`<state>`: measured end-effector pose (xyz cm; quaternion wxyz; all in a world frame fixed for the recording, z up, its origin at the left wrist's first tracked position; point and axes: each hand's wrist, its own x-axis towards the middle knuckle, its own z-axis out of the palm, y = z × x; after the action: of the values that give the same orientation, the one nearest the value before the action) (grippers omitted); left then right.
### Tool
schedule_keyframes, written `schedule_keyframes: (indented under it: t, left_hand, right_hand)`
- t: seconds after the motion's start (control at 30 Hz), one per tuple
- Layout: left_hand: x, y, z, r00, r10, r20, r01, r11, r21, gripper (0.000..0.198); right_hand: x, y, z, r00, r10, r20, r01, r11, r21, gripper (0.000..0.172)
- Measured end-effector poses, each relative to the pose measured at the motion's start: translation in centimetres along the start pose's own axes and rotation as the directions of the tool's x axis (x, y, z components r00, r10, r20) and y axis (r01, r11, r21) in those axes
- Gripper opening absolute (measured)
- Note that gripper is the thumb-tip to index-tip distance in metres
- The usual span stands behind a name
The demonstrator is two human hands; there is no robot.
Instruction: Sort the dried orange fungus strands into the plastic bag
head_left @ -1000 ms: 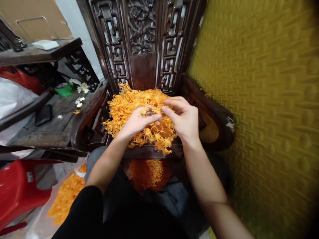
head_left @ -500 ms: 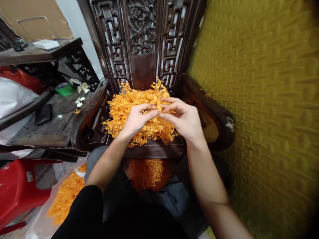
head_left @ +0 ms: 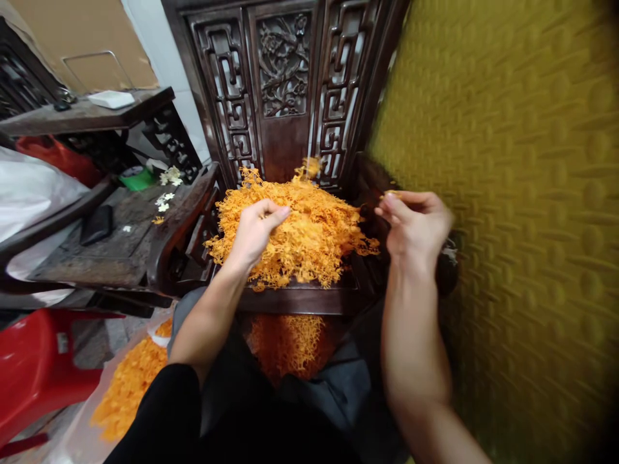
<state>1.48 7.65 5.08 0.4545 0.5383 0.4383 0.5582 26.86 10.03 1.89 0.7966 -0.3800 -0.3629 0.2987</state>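
A heap of lacy orange plastic pieces [head_left: 309, 238], branching and flower-like, covers the seat of a dark carved wooden chair [head_left: 285, 145]. Over the heap's left part is my left hand [head_left: 254, 233], its thumb and fingers pinched together; whatever lies between them is hidden. My right hand [head_left: 418, 222] is off to the right, by the chair's armrest, slightly blurred. Its thumb and fingers are closed on a small orange plastic piece [head_left: 391, 194], which shows only as a bit of colour at the fingertips.
More orange pieces lie in a translucent bag [head_left: 99, 380] at lower left, near a red plastic stool [head_left: 39, 367]. Small white flower pieces [head_left: 165, 201], a green roll [head_left: 137, 178] and a black wallet-like item [head_left: 97, 224] rest on the left seat. A yellow textured surface [head_left: 522, 193] rises at right.
My hands have parted from meeting above the heap. The right one has swung right to the armrest, while the left stays over the heap, a little left. The view has shifted slightly.
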Motion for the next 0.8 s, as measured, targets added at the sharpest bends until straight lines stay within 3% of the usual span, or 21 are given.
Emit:
schedule_keyframes:
  t: [0.07, 0.13, 0.23, 0.37, 0.4, 0.47, 0.57, 0.63, 0.7, 0.8]
  left_hand:
    - [0.5, 0.1, -0.7, 1.000, -0.023, 0.017, 0.024, 0.996, -0.081, 0.033]
    - [0.8, -0.1, -0.7, 0.993, -0.041, 0.112, 0.058, 0.987, -0.150, 0.030]
    - [1.0, -0.8, 0.1, 0.971, -0.073, 0.228, 0.115, 0.977, -0.177, 0.029]
    - [0.7, -1.6, 1.2, 0.947, -0.151, 0.285, 0.207, 0.962, -0.178, 0.030]
    - [0.6, -1.6, 1.3, 0.939, -0.172, 0.298, 0.234, 0.954, -0.187, 0.030]
    - [0.4, -1.5, 1.4, 0.918, -0.211, 0.337, 0.289, 0.936, -0.202, 0.029]
    - [0.1, -1.4, 1.5, 0.870, -0.254, 0.422, 0.370, 0.903, -0.220, 0.027]
    - [-0.1, -1.4, 1.6, 0.837, -0.277, 0.472, 0.416, 0.883, -0.219, 0.028]
    - [-0.2, -1.5, 1.8, 0.828, -0.285, 0.482, 0.421, 0.884, -0.201, 0.029]
    - [-0.5, -1.7, 2.3, 0.895, -0.207, 0.395, 0.297, 0.938, -0.180, 0.039]
  right_hand:
    - [0.7, 0.0, -0.8, 0.991, 0.123, 0.058, -0.125, 0.991, 0.043, 0.040]
    - [0.1, -0.2, -0.6, 0.960, 0.224, 0.168, -0.230, 0.973, 0.019, 0.051]
    - [-2.0, -0.2, 1.1, 0.907, 0.263, 0.330, -0.285, 0.958, 0.022, 0.032]
    - [-3.2, 0.8, 2.7, 0.873, 0.172, 0.457, -0.216, 0.975, 0.045, 0.014]
    - [-3.2, 1.0, 2.8, 0.871, 0.153, 0.467, -0.184, 0.983, 0.023, 0.016]
    - [-3.2, 1.3, 2.8, 0.868, 0.082, 0.489, -0.047, 0.995, -0.083, 0.034]
    - [-3.7, 1.1, 2.8, 0.822, -0.094, 0.562, 0.290, 0.918, -0.270, 0.061]
    - [-4.2, 0.8, 3.0, 0.778, -0.194, 0.598, 0.444, 0.843, -0.303, 0.048]
    - [-4.7, 0.6, 3.3, 0.756, -0.258, 0.602, 0.507, 0.812, -0.289, 0.024]
    - [-5.2, 0.7, 3.8, 0.747, -0.271, 0.608, 0.512, 0.817, -0.265, 0.014]
